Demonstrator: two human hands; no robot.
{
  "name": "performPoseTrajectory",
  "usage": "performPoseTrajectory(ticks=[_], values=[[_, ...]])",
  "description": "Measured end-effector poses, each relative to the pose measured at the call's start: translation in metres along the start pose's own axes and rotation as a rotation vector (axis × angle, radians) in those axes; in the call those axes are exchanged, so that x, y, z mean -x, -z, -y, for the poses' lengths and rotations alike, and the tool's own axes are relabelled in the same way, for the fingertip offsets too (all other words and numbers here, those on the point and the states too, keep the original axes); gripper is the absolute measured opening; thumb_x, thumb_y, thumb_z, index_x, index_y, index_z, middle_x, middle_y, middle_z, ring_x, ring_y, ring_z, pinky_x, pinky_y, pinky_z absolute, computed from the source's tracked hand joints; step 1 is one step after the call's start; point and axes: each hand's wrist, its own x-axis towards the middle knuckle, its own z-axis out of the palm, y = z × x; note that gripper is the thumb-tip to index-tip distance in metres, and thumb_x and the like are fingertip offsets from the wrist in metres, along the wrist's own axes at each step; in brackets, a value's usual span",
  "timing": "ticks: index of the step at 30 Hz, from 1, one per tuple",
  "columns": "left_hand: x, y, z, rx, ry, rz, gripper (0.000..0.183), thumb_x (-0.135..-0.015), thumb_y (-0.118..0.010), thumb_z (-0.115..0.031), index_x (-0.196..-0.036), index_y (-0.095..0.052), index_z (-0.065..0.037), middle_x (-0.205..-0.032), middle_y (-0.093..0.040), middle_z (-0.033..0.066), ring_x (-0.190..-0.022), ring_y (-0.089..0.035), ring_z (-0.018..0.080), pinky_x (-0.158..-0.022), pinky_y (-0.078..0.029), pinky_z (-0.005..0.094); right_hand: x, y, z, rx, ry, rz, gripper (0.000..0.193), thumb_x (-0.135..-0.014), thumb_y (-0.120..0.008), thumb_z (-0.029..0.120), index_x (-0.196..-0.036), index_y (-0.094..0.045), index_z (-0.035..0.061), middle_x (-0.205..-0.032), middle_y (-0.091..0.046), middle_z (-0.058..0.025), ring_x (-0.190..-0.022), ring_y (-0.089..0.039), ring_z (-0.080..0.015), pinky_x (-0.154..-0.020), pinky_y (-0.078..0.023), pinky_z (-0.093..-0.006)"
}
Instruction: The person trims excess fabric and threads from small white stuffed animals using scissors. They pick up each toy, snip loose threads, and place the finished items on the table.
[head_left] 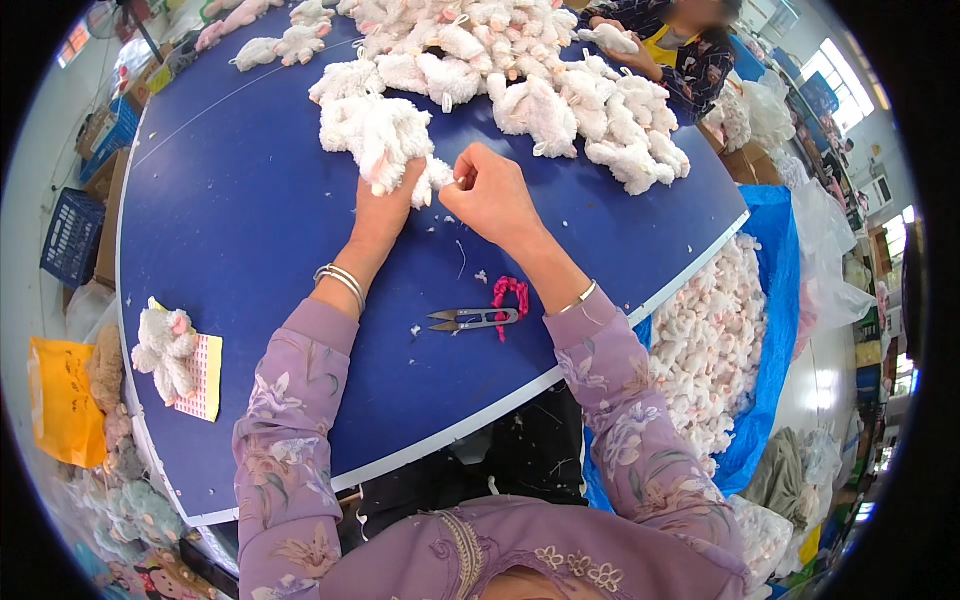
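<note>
My left hand [385,205] is closed round a white fluffy plush toy skin [375,135] with pink patches, held just over the blue table [270,330]. Close to its right, my right hand [492,195] pinches at the toy's edge. A small white bit shows between its thumb and finger, too small to name. Nearer to me lie thread snips [475,319] with a pink ribbon [510,300] tied through the handle end. White lint and a loose thread are scattered between the snips and my hands.
White plush pieces [480,40] heap up at the far side. Another plush toy [165,350] lies on a checked paper [208,375] at left. Beside the right edge stands a blue bag [775,300] full of white plush pieces. A co-worker's hand [640,60] holds a plush piece at far right.
</note>
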Motion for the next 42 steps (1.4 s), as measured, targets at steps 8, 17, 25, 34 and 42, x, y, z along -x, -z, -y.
performPoseTrajectory(ticks=[8,17,25,34,42], values=[[-0.008,0.008,-0.009,0.285,0.302,0.104,0.035,-0.090,-0.064,-0.019,-0.121,-0.054,-0.006,-0.088,-0.063,0.0044,-0.061,-0.054,0.0091,-0.046,-0.038,0.0238,0.001,-0.005,-0.002,-0.022,0.257,-0.149,0.018,-0.072,-0.067,0.005,-0.083,-0.053,0.0002,-0.077,-0.059,-0.0139,-0.062,-0.059,-0.0241,-0.058,-0.047,-0.0346],[-0.010,0.012,-0.004,0.505,0.350,0.171,0.034,-0.094,-0.060,-0.019,-0.123,-0.052,-0.006,-0.105,-0.061,0.0049,-0.088,-0.061,0.0117,-0.066,-0.051,0.0235,0.011,-0.026,0.014,-0.120,0.442,-0.069,0.019,-0.074,-0.065,-0.002,-0.088,-0.054,0.0020,-0.089,-0.056,-0.0118,-0.071,-0.063,-0.0219,-0.065,-0.051,-0.0317],[-0.003,-0.002,0.004,0.269,0.163,0.065,0.033,-0.093,-0.062,-0.022,-0.120,-0.054,-0.004,-0.105,-0.060,0.0053,-0.089,-0.058,0.0114,-0.070,-0.048,0.0264,0.006,-0.026,0.006,-0.029,0.359,-0.070,0.016,-0.070,-0.066,0.002,-0.082,-0.055,0.0020,-0.075,-0.057,-0.0075,-0.066,-0.059,-0.0163,-0.059,-0.047,-0.0294],[0.005,-0.009,-0.007,0.152,0.150,-0.097,0.032,-0.093,-0.062,-0.026,-0.114,-0.055,-0.003,-0.096,-0.063,0.0031,-0.072,-0.058,0.0086,-0.051,-0.044,0.0239,0.005,-0.012,0.005,0.101,-0.005,0.021,0.020,-0.068,-0.067,0.012,-0.076,-0.055,-0.0014,-0.065,-0.060,-0.0131,-0.058,-0.057,-0.0185,-0.057,-0.046,-0.0330],[0.001,-0.005,-0.012,0.427,0.345,0.056,0.033,-0.096,-0.057,-0.028,-0.123,-0.052,-0.011,-0.099,-0.064,0.0014,-0.075,-0.060,0.0064,-0.050,-0.042,0.0202,-0.012,0.016,-0.018,-0.588,-0.166,0.105,0.026,-0.090,-0.064,0.025,-0.080,-0.058,0.0013,-0.067,-0.060,-0.0030,-0.057,-0.052,-0.0069,-0.050,-0.040,-0.0230]])
